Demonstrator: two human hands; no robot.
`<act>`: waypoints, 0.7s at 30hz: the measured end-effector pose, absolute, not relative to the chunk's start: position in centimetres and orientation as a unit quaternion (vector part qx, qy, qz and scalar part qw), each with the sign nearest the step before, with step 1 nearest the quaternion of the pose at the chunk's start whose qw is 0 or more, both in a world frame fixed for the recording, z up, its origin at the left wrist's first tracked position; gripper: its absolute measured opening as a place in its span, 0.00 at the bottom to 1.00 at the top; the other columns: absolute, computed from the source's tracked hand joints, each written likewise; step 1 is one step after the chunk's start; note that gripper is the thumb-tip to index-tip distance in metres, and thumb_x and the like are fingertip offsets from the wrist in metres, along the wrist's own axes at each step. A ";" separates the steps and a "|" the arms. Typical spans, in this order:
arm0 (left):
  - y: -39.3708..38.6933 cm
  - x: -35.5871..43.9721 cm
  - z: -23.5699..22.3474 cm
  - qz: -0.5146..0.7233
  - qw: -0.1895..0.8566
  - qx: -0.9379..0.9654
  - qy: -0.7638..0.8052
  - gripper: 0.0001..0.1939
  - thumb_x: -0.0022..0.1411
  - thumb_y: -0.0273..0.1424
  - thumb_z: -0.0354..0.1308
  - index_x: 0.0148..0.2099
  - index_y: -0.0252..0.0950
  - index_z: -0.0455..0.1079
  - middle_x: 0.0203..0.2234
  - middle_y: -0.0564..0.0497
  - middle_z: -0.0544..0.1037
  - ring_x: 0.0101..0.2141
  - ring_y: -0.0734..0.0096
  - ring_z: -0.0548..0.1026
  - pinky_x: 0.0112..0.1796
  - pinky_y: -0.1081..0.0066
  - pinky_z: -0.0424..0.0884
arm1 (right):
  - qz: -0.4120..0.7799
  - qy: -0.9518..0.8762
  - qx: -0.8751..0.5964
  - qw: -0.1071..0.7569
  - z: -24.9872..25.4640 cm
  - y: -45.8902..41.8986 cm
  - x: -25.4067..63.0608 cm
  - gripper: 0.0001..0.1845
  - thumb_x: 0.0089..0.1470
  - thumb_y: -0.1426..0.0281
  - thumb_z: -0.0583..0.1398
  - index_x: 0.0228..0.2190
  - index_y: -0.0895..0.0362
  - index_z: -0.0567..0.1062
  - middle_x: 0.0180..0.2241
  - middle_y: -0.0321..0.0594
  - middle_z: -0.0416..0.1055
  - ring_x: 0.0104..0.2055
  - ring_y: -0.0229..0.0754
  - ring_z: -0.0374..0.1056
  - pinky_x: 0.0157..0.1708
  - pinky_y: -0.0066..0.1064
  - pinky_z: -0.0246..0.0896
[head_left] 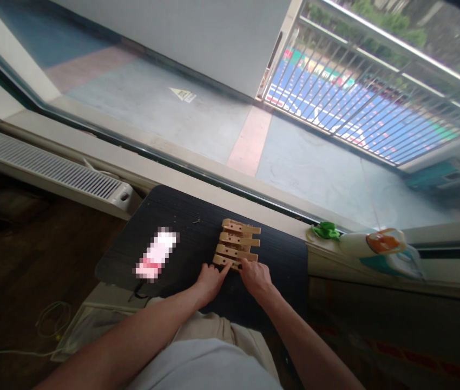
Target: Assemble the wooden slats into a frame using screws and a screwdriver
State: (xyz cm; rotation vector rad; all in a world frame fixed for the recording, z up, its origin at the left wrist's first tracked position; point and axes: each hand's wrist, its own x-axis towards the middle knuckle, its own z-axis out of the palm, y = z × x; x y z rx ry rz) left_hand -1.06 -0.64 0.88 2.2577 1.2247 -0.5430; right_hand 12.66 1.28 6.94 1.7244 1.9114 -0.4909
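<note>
A light-coloured slatted wooden piece [237, 239] lies on the dark tabletop, made of several parallel bars with small dark holes. At its near left corner is my left hand [210, 280], thumb laid along the nearest bar and fingers curled at the end. My right hand [256, 275] grips the near right corner of the same piece, its fingers bent over the edge. Both hands touch the bar closest to my body. The underside of the piece and some fingertips are hidden.
A black table [185, 249] stands against the window sill. On its left lies a pixelated, phone-shaped object [157, 254]. A white radiator [51, 160] runs along the wall. On the right of the sill are a green item [326, 231] and a white container with an orange part [385, 241].
</note>
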 end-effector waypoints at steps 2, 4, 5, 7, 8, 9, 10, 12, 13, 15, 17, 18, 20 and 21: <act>-0.6 -1.1 0.9 -0.200 0.255 0.832 0.451 0.33 0.59 0.24 0.47 0.65 0.38 0.41 0.39 0.36 0.75 0.41 0.52 0.71 0.39 0.58 0.58 | -0.177 0.708 0.631 0.263 7.0 1.1 12.8 0.12 0.57 0.71 0.49 0.37 0.58 0.71 0.34 0.48 0.74 0.39 0.42 0.71 0.36 0.29 0.62; -0.6 -1.1 0.9 -0.200 0.252 0.833 0.451 0.33 0.59 0.24 0.47 0.64 0.38 0.42 0.39 0.36 0.75 0.41 0.52 0.71 0.39 0.58 0.58 | -0.165 0.719 0.622 0.263 7.3 1.0 12.8 0.12 0.57 0.73 0.48 0.37 0.58 0.70 0.34 0.47 0.74 0.38 0.42 0.71 0.35 0.29 0.62; -0.6 -1.1 0.9 -0.200 0.250 0.834 0.450 0.33 0.58 0.23 0.47 0.65 0.38 0.42 0.39 0.36 0.75 0.41 0.52 0.71 0.39 0.58 0.59 | -0.159 0.727 0.615 0.261 7.5 1.0 12.8 0.12 0.57 0.74 0.48 0.38 0.57 0.70 0.34 0.46 0.74 0.38 0.41 0.71 0.34 0.29 0.62; -0.6 -1.1 1.0 -0.199 0.247 0.835 0.449 0.34 0.58 0.23 0.47 0.65 0.37 0.41 0.39 0.36 0.75 0.40 0.53 0.71 0.39 0.58 0.59 | -0.153 0.745 0.597 0.254 7.9 1.1 12.7 0.13 0.57 0.76 0.48 0.37 0.56 0.70 0.35 0.45 0.74 0.38 0.41 0.71 0.34 0.28 0.62; -0.6 -1.1 1.1 -0.199 0.247 0.835 0.449 0.33 0.58 0.23 0.47 0.65 0.37 0.41 0.39 0.36 0.75 0.40 0.53 0.71 0.38 0.58 0.59 | -0.154 0.753 0.589 0.251 8.0 1.1 12.7 0.13 0.57 0.76 0.48 0.36 0.56 0.71 0.35 0.44 0.74 0.38 0.41 0.71 0.33 0.28 0.62; -0.6 -1.1 1.1 -0.200 0.246 0.835 0.450 0.33 0.58 0.22 0.46 0.65 0.37 0.41 0.39 0.36 0.75 0.40 0.53 0.71 0.38 0.58 0.59 | -0.157 0.759 0.581 0.249 8.2 1.2 12.6 0.14 0.57 0.76 0.48 0.35 0.56 0.72 0.35 0.44 0.73 0.38 0.42 0.71 0.33 0.28 0.62; -0.6 -1.1 1.1 -0.200 0.246 0.835 0.450 0.33 0.58 0.22 0.46 0.65 0.37 0.41 0.39 0.36 0.76 0.40 0.54 0.71 0.38 0.59 0.59 | -0.161 0.762 0.576 0.247 8.3 1.3 12.6 0.14 0.56 0.77 0.48 0.34 0.56 0.72 0.35 0.44 0.73 0.38 0.42 0.71 0.33 0.29 0.62; -0.6 -1.1 1.1 -0.201 0.246 0.834 0.451 0.33 0.58 0.22 0.45 0.65 0.37 0.42 0.39 0.36 0.76 0.40 0.54 0.71 0.38 0.59 0.59 | -0.165 0.764 0.575 0.241 8.3 1.5 12.6 0.14 0.56 0.77 0.48 0.34 0.57 0.73 0.35 0.45 0.73 0.38 0.42 0.71 0.33 0.28 0.62; -0.6 -1.1 1.1 -0.199 0.246 0.834 0.451 0.33 0.58 0.22 0.45 0.65 0.37 0.42 0.39 0.36 0.76 0.40 0.54 0.71 0.38 0.59 0.59 | -0.166 0.763 0.577 0.240 8.2 1.6 12.6 0.14 0.56 0.77 0.48 0.34 0.58 0.73 0.35 0.45 0.73 0.38 0.42 0.70 0.34 0.28 0.62; -0.7 -1.1 0.9 -0.196 0.245 0.835 0.452 0.32 0.59 0.23 0.45 0.65 0.37 0.42 0.39 0.36 0.76 0.40 0.54 0.71 0.38 0.59 0.58 | -0.167 0.758 0.585 0.237 7.9 1.6 12.7 0.14 0.56 0.77 0.49 0.34 0.58 0.73 0.36 0.45 0.73 0.39 0.42 0.70 0.34 0.28 0.62; -0.8 -1.2 0.8 -0.193 0.242 0.836 0.452 0.33 0.58 0.23 0.44 0.65 0.37 0.41 0.39 0.36 0.76 0.40 0.54 0.71 0.38 0.58 0.58 | -0.169 0.749 0.596 0.236 7.3 1.6 12.9 0.14 0.56 0.77 0.49 0.33 0.58 0.73 0.35 0.44 0.74 0.38 0.42 0.70 0.34 0.29 0.62; -0.8 -1.2 0.7 -0.193 0.241 0.837 0.452 0.33 0.58 0.23 0.44 0.65 0.37 0.41 0.38 0.36 0.76 0.39 0.54 0.71 0.38 0.59 0.58 | -0.170 0.744 0.602 0.235 7.0 1.5 12.9 0.13 0.56 0.77 0.49 0.33 0.58 0.73 0.34 0.44 0.74 0.38 0.42 0.71 0.34 0.29 0.62; -0.9 -1.2 0.6 -0.194 0.239 0.838 0.451 0.33 0.58 0.23 0.44 0.65 0.37 0.41 0.38 0.36 0.76 0.39 0.54 0.71 0.38 0.59 0.58 | -0.170 0.734 0.614 0.233 6.5 1.4 12.9 0.13 0.56 0.75 0.49 0.32 0.58 0.73 0.33 0.44 0.75 0.37 0.42 0.71 0.34 0.29 0.63; -0.9 -1.2 0.6 -0.195 0.239 0.837 0.451 0.33 0.58 0.23 0.44 0.65 0.37 0.41 0.38 0.36 0.76 0.39 0.54 0.71 0.38 0.59 0.58 | -0.169 0.731 0.619 0.232 6.3 1.4 12.8 0.13 0.56 0.74 0.49 0.32 0.58 0.74 0.32 0.44 0.75 0.37 0.43 0.71 0.33 0.30 0.63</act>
